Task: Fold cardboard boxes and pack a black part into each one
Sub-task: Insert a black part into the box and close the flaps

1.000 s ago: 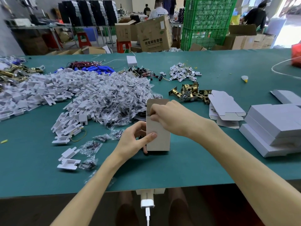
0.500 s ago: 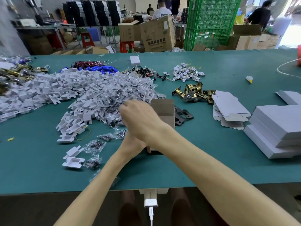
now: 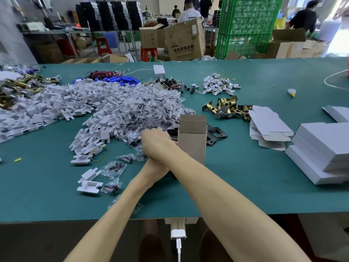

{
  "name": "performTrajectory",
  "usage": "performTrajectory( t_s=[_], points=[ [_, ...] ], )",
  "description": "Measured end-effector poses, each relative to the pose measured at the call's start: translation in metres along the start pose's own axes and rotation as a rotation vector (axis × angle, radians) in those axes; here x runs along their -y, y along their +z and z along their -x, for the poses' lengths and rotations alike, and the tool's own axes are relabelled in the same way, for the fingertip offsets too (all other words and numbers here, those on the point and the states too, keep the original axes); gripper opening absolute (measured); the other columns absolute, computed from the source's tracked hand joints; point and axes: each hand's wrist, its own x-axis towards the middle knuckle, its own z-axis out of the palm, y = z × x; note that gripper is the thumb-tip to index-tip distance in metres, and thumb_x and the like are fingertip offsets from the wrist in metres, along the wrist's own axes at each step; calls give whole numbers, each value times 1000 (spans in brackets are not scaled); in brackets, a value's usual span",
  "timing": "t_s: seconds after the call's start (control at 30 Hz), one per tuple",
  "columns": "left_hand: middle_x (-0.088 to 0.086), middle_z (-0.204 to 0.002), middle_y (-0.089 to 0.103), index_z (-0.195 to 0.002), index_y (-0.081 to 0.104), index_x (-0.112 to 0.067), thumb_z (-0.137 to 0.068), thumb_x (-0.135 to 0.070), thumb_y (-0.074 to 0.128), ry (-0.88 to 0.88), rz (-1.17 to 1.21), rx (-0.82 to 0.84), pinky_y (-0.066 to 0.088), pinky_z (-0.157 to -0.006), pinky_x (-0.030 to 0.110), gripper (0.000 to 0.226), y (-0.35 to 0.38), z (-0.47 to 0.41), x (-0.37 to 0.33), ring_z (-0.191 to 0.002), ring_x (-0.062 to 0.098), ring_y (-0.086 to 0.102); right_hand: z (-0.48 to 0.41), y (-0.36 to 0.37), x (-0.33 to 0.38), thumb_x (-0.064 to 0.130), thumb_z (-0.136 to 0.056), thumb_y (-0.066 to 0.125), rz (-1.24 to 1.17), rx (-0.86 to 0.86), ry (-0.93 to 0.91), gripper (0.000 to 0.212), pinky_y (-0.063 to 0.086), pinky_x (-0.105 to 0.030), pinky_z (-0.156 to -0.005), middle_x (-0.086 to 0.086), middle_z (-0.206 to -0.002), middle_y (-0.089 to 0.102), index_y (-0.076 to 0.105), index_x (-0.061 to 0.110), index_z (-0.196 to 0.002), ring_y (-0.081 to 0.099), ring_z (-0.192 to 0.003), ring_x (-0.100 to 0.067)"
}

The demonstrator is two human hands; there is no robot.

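A brown cardboard box (image 3: 191,146) stands upright on the green table (image 3: 255,190), its top flaps open and raised. The right hand (image 3: 155,141) is just left of the box, its forearm crossing over the left arm and its back turned up. Its fingers dip toward a heap of clear bags (image 3: 151,114) and are out of sight, so I cannot tell whether it grasps anything. The left hand (image 3: 153,166) lies under the right wrist, at the box's lower left. It is mostly covered, and I cannot tell whether it grips the box or is released. Black parts (image 3: 217,132), flat metal plates, lie on the table just behind the box and to its right, touching or nearly touching its far side. Further left of the box spreads a big pile of white plastic pieces (image 3: 62,106). Beyond the box to the right sit brass latches (image 3: 228,108). To the right of the box lie unfolded white box blanks (image 3: 268,129), and further right a stack of flat white cartons (image 3: 324,148). Near of the box, at the table's edge, hangs a white charger (image 3: 178,233).
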Motion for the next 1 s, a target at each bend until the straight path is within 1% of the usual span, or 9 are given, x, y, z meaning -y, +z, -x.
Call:
performTrajectory(
  t_s=[0.13,0.23,0.37,0.43,0.5,0.6,0.77,0.87,1.0],
  points=[
    [26,-121,65,-124,59,2,-104,-1,59,-27,-36,0,47,-101,58,20,-1,-2,5,-114,45,59,1,-1,1,9,-102,47,-2,27,31,40,38,-49,-109,-24,-146,44,48,5,-142,37,-136,-41],
    [21,-113,70,-122,63,-4,-103,-2,62,-51,41,-7,52,-97,55,20,0,0,7,-99,28,63,3,0,1,10,-101,50,16,-15,2,35,42,-48,-100,-23,-142,45,51,5,-137,43,-132,-41],
    [-3,-92,76,-112,71,-17,-98,-13,73,-42,156,-13,57,-80,36,15,0,1,3,-85,10,65,9,-2,1,-2,-95,53,33,-153,-77,10,41,-43,-72,-12,-98,59,52,9,-95,57,-98,-37],
    [2,-90,75,-105,70,-10,-98,-9,72,-45,170,-5,58,-80,40,8,-1,1,4,-85,13,65,14,-3,1,-8,-90,53,54,-258,-125,26,40,-41,-66,-6,-74,47,41,9,-76,53,-80,-33],
    [5,-80,69,-89,64,-2,-95,-6,64,-12,154,23,55,-77,46,7,-1,1,3,-78,11,61,21,-10,1,-13,-89,52,9,-377,-185,24,45,-41,-62,-6,-72,53,48,9,-79,57,-73,-32],
    [-2,-66,66,-79,62,-14,-83,-20,69,36,151,13,53,-67,34,10,-1,0,1,-62,11,62,41,-32,-10,-2,-98,54,-247,-512,-236,13,47,-35,-60,-1,-75,62,58,10,-96,60,-65,-20],
    [7,-95,78,-113,66,-8,-90,-27,80,63,323,62,54,-49,30,33,0,-1,2,-60,32,65,79,-75,-60,2,-96,61,-528,-597,-213,11,59,-36,-77,-3,-90,72,70,9,-99,69,-78,-16],
    [16,-107,74,-129,60,-16,-89,-22,80,92,385,53,57,-45,35,45,1,-2,2,-82,38,71,90,-82,-91,4,-93,67,-397,-619,-156,12,56,-36,-86,-3,-98,66,74,14,-97,65,-84,-15],
    [21,-103,70,-152,44,-35,-88,-19,79,100,410,64,58,-47,36,75,2,-2,2,-82,32,70,95,-71,-108,5,-92,69,-249,-585,-146,12,55,-39,-84,-1,-95,65,73,14,-99,63,-85,-16]
  ],
)
